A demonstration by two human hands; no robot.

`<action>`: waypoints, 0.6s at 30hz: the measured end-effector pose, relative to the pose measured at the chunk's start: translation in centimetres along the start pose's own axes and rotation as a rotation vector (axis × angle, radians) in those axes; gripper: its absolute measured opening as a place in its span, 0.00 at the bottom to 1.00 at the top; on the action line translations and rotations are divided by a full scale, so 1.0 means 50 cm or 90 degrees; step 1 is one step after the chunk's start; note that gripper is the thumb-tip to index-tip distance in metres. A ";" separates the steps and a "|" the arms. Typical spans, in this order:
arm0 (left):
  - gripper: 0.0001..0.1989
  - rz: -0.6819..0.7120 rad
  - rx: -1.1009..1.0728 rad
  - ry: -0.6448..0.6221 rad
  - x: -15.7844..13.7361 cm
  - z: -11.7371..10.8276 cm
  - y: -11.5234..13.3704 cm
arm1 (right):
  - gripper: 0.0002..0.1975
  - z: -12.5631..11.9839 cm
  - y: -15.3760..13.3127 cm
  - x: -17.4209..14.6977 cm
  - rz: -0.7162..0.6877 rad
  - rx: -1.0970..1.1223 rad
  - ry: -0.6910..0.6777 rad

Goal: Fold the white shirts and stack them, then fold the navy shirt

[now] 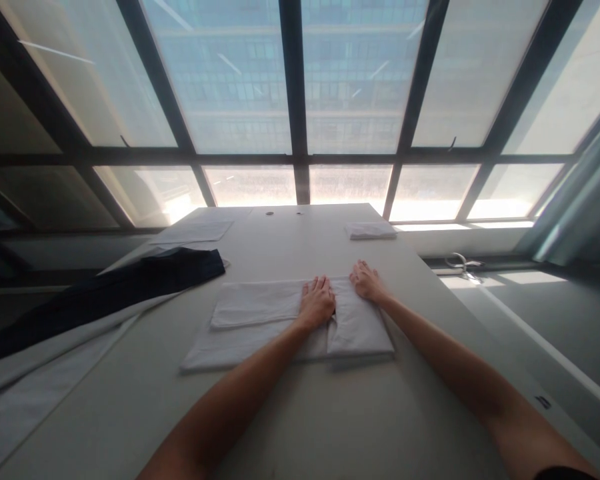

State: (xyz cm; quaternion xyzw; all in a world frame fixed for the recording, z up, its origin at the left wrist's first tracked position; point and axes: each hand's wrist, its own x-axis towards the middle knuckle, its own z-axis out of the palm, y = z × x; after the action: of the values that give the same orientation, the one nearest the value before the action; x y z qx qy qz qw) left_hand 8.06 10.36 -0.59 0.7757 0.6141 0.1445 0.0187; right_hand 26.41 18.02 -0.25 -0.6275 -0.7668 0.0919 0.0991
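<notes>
A white folded garment (265, 340) lies flat on the table in front of me, with its right end folded over toward the middle. My left hand (319, 303) rests palm down on it, close to the edge of the folded-over part, fingers stretched away from me. Near the far right corner of the same cloth lies my right hand (366, 281), its fingers extended and pressed flat. Neither hand grips anything visible. What kind of garment it is cannot be made out.
On the white table (290, 250), a dark garment (145, 280) and white cloths (80, 360) lie along the left side. A small folded white cloth (371, 231) sits at the far right, and a flat white cloth (195, 231) at the far left. Large windows (240, 80) stand beyond.
</notes>
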 end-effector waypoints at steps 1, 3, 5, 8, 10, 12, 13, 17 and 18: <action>0.25 0.001 -0.004 0.005 0.000 0.003 -0.001 | 0.27 0.001 -0.011 -0.008 -0.017 0.007 0.008; 0.25 0.002 -0.014 0.016 0.001 0.009 -0.005 | 0.27 0.009 -0.039 -0.033 -0.067 0.025 0.011; 0.25 0.005 -0.032 0.027 0.004 0.014 -0.011 | 0.27 0.024 -0.070 -0.069 -0.117 0.036 0.004; 0.25 0.005 -0.088 0.053 0.017 0.017 -0.023 | 0.29 0.044 -0.102 -0.125 -0.174 0.026 0.021; 0.26 -0.023 -0.144 0.090 0.031 0.017 -0.034 | 0.30 0.048 -0.111 -0.150 -0.194 0.018 0.039; 0.29 -0.068 -0.193 0.133 0.043 0.016 -0.043 | 0.32 0.045 -0.112 -0.164 -0.205 0.014 0.042; 0.30 -0.088 -0.207 0.148 0.047 0.016 -0.047 | 0.33 0.042 -0.111 -0.167 -0.208 0.012 0.039; 0.26 -0.080 -0.183 0.115 0.051 0.008 -0.049 | 0.33 0.034 -0.111 -0.168 -0.214 0.016 0.026; 0.23 -0.065 -0.174 0.094 0.050 0.005 -0.046 | 0.33 0.033 -0.111 -0.168 -0.214 0.019 0.026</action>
State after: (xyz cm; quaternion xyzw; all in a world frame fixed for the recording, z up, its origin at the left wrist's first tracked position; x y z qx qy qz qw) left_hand 6.43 13.38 -0.80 0.7212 0.6267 0.2821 0.0866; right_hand 22.34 8.66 -0.69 -0.4906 -0.8574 0.0724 0.1378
